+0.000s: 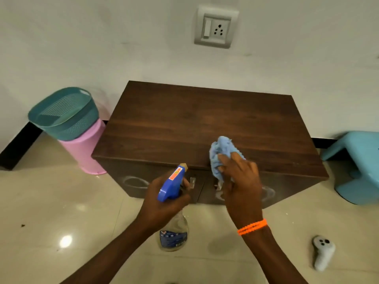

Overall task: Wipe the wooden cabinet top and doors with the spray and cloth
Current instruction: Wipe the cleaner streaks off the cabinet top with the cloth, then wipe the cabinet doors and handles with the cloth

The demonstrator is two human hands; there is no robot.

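A low dark wooden cabinet (184, 124) stands against the white wall, its two doors facing me with small metal handles. My left hand (162, 203) grips a clear spray bottle (174, 232) by its blue trigger head, nozzle aimed at the cabinet front. My right hand (240, 181), with an orange band at the wrist, holds a bunched light blue cloth (221, 152) against the front edge of the cabinet top, over the right door. Whitish smear marks show on both doors.
A teal basket (63, 113) sits on a pink bin (86, 152) left of the cabinet. A light blue plastic stool (356, 167) stands to the right. A white controller (323, 253) lies on the glossy tile floor. A wall socket (215, 26) is above.
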